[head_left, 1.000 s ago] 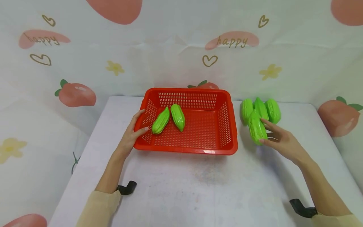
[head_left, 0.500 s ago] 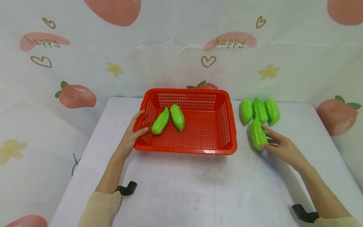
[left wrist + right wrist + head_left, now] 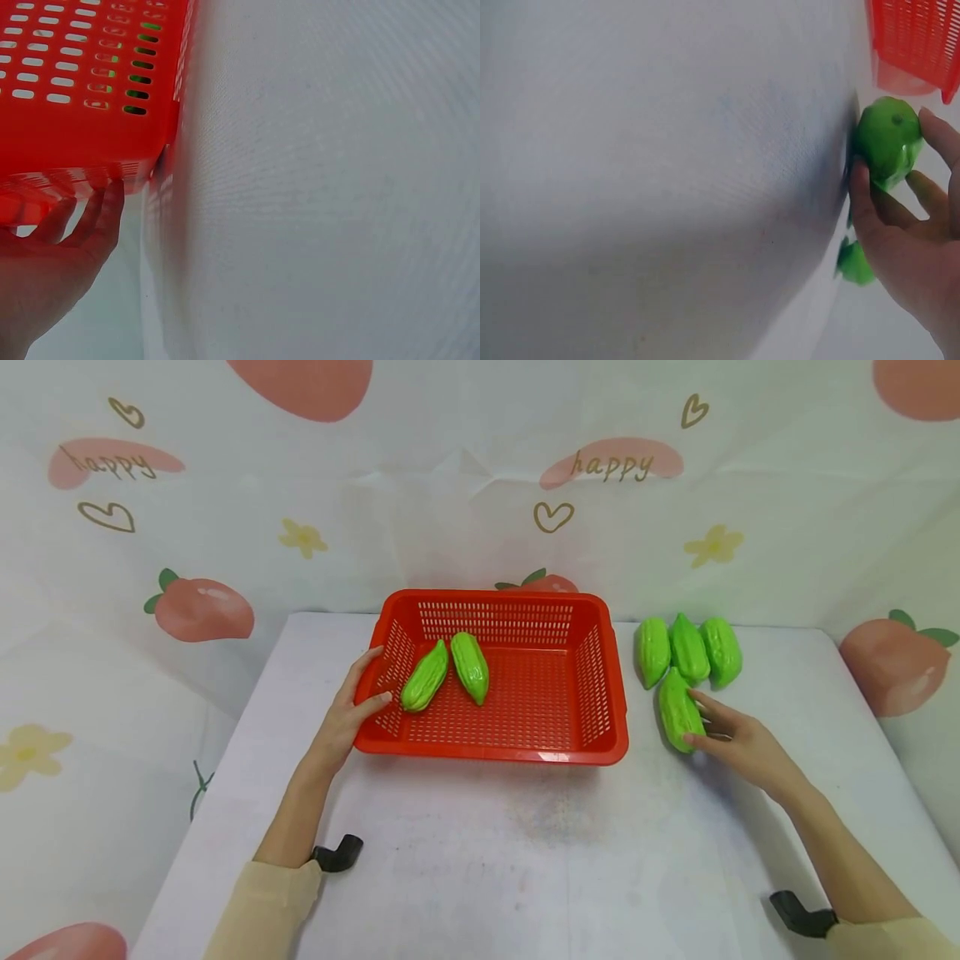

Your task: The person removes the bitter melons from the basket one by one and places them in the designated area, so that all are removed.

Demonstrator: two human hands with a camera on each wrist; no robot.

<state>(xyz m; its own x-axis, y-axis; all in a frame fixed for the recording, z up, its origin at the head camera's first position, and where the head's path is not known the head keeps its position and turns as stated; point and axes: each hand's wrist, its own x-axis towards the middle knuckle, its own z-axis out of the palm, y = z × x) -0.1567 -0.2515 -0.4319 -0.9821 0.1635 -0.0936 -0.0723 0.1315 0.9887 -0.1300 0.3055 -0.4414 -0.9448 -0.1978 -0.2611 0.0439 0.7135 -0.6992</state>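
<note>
My left hand (image 3: 347,714) grips the left side of a red plastic basket (image 3: 491,758), thumb over the rim and fingers along the outer wall. In the left wrist view, the fingers (image 3: 112,214) reach the perforated wall. Two bright green bitter melons lie inside the basket, one slanted (image 3: 425,678) and one (image 3: 470,668) beside it. My right hand (image 3: 742,747) holds another bitter melon (image 3: 680,712) between thumb and fingers, low at the table right of the basket. The right wrist view shows this bitter melon (image 3: 885,139) end-on, with fingertips on either side.
Three more bitter melons (image 3: 690,647) lie side by side at the back right, just behind the held one. The white table (image 3: 465,860) meets a patterned cloth backdrop (image 3: 450,468) behind the basket. Black wrist mounts (image 3: 337,853) sit at both cuffs.
My right hand has brought the held bitter melon down and toward the front, off its overlap with the three behind. In the last half second it barely moves. The left hand stays on the basket.
</note>
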